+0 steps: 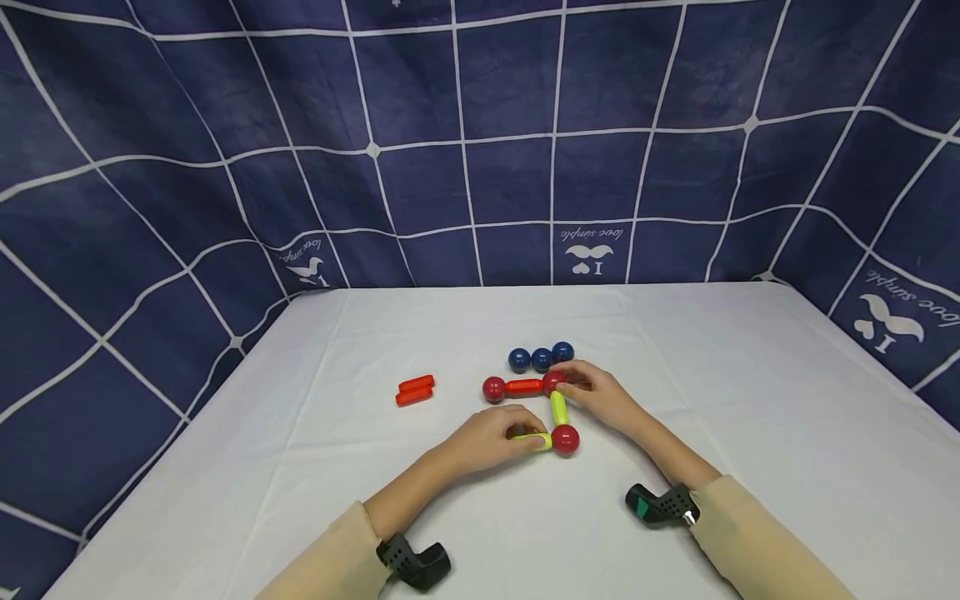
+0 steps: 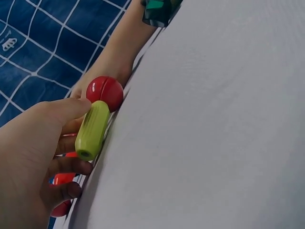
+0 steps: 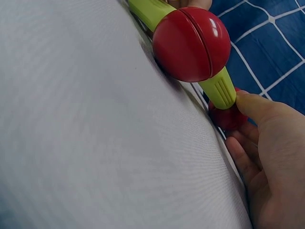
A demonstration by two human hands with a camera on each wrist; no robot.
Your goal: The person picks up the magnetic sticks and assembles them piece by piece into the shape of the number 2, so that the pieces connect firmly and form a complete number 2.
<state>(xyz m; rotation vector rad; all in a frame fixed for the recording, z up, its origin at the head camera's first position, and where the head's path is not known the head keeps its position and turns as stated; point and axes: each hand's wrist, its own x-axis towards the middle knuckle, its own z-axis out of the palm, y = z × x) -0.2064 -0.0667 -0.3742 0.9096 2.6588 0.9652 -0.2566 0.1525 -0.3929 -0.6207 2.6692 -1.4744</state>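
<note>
Three red balls are joined by rods on the white table. A red rod [image 1: 523, 387] links the left ball [image 1: 493, 389] to the upper right ball [image 1: 553, 382]. From there a yellow-green rod [image 1: 559, 408] runs to the nearest ball [image 1: 566, 440]. My left hand [image 1: 491, 437] pinches a second yellow-green rod [image 2: 93, 131] between thumb and fingers, its end against the nearest ball. My right hand [image 1: 596, 393] holds the upper right ball [image 3: 228, 117] with thumb and fingers, which partly hide it.
Three blue balls [image 1: 542, 360] sit in a row just behind the joined pieces. Two red rods [image 1: 416, 390] lie side by side to the left. A dark blue cloth with white lines [image 1: 420, 192] hangs behind the table [image 1: 337, 467].
</note>
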